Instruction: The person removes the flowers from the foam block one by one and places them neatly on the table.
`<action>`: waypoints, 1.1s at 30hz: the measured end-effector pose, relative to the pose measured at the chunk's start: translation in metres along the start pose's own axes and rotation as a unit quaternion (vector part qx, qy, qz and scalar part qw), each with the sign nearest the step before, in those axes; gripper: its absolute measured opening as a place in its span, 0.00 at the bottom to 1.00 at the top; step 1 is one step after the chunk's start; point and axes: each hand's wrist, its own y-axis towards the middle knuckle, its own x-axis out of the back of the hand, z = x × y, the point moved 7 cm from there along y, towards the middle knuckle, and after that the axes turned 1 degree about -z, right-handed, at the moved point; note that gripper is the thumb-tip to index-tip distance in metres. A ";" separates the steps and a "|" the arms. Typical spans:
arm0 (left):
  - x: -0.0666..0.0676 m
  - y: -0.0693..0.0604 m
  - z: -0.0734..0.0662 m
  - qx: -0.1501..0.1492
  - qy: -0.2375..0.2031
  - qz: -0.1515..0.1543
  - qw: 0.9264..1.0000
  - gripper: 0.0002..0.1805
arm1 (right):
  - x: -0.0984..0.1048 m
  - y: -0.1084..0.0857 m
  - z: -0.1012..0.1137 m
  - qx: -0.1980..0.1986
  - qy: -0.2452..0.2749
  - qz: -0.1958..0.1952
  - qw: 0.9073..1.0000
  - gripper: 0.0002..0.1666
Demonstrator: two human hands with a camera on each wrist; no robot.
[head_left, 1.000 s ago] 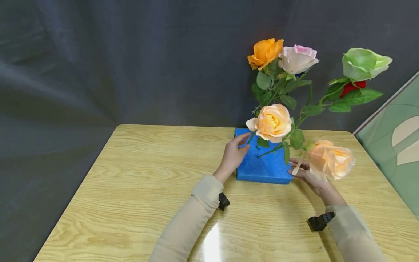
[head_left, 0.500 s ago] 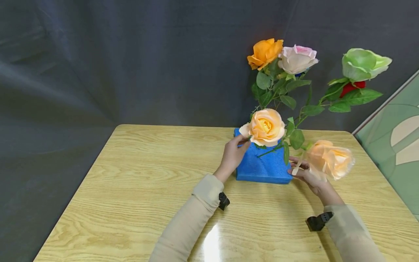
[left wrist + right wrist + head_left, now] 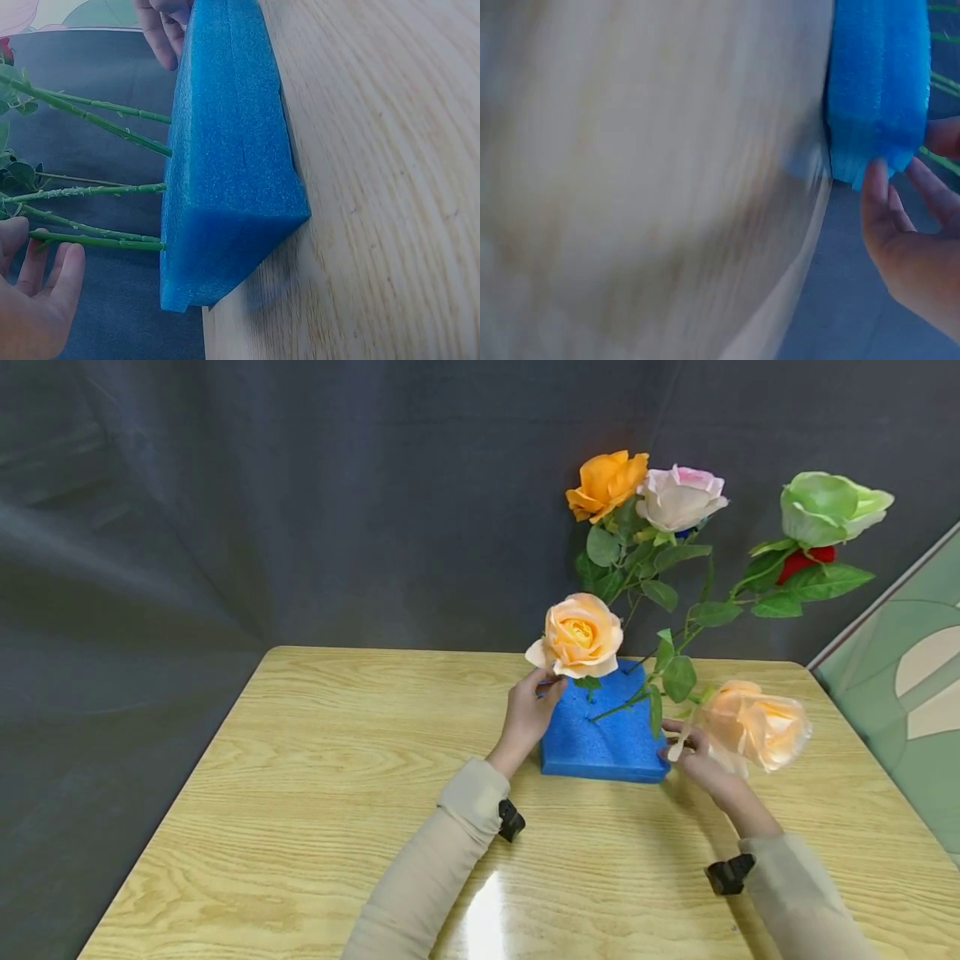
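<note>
My left hand [image 3: 527, 718] pinches the green stem [image 3: 97, 240] of a peach rose [image 3: 579, 633] between thumb and fingers. The left wrist view shows that stem's lower end standing in a blue foam block [image 3: 603, 747], close to one end. My right hand [image 3: 712, 772] grips the block's right edge; in the right wrist view its fingers [image 3: 877, 195] lie against the block's corner. A second peach rose [image 3: 753, 727] leans out to the right above the right hand and partly covers it. Several other stems also stand in the foam.
An orange rose [image 3: 607, 485], a pale pink rose [image 3: 681, 497] and a green rose [image 3: 832, 508] rise behind the block. Red petals [image 3: 806, 562] show below the green one. The wooden table [image 3: 360, 760] ends at a dark curtain [image 3: 375, 510].
The peach rose at my left hand has swung left, from above the middle of the block towards its left edge. The left fingers have shifted slightly with it; my right hand stays at the block.
</note>
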 end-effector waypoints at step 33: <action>0.009 0.009 0.008 0.000 0.000 -0.048 0.999 0.10 | -0.085 -0.032 0.140 0.168 -0.436 0.128 0.875 0.27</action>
